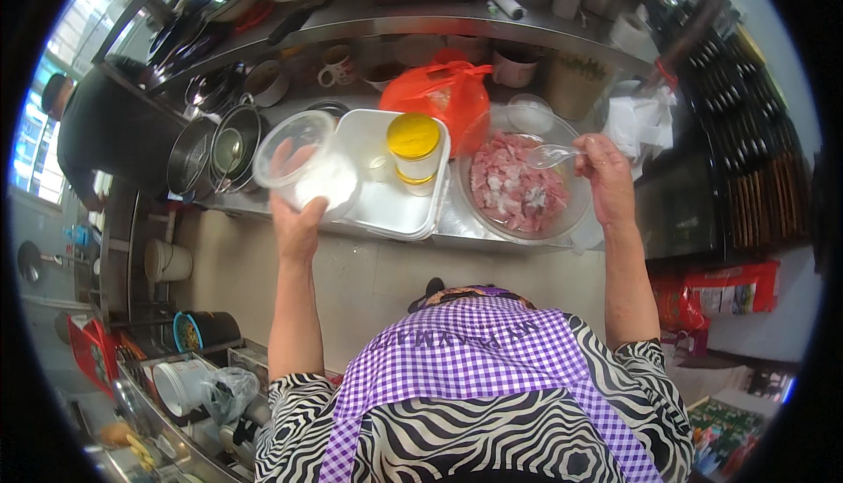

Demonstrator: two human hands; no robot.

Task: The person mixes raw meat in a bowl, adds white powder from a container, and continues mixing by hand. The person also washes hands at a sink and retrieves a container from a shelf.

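My left hand [298, 223] grips a clear plastic tub [294, 144] with white powder [329, 186] in its lower part. Fingers show through the clear plastic. On the right, my right hand [602, 167] holds a clear plastic spoon [552, 155] over a large clear bowl [579, 216]. Cut pieces of raw pink meat [510, 183] fill the bowl, and patches of white powder lie on top. Between my hands sits a white plastic tray [369, 209] with yellow-lidded jars [413, 135] in it. Whether the spoon carries anything I cannot tell.
Behind the tray stands a red plastic bag [438, 98]. Metal strainers and pots [232, 147] are at the counter's left. A steel shelf [395, 25] crosses above the counter's back. White paper [639, 121] lies right of the bowl. Another person [115, 127] stands at far left.
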